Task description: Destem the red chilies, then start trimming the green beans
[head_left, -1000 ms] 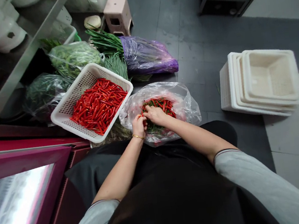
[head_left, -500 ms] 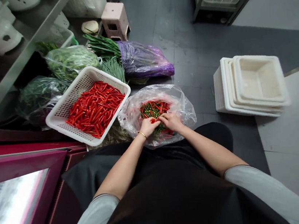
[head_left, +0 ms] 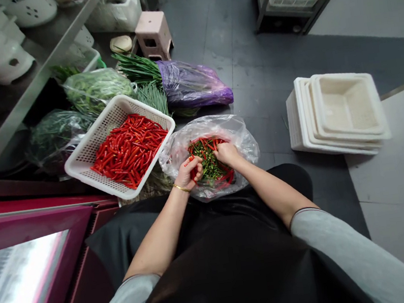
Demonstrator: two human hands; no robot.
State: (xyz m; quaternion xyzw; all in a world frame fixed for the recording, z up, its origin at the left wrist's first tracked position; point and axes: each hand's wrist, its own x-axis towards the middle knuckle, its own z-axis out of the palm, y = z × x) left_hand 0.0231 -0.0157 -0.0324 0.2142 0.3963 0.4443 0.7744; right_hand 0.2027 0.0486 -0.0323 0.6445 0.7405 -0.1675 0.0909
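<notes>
The step in hand is judged to be the picking of chillies from a mixed pile of red chillies and green stems point(head_left: 209, 163), contained in the open plastic bag point(head_left: 245, 133). A few held chillies point(head_left: 193, 172) are enclosed in the curled left hand point(head_left: 186, 175) at the bag's left side. The right hand point(head_left: 228, 154) is placed at the pile; its fingertips are hidden, so whether anything is pinched cannot be told. A chilli heap point(head_left: 129, 151) is contained in the white basket point(head_left: 81, 160) just beside the bag. For the next move, a secure pinch appears to be required.
</notes>
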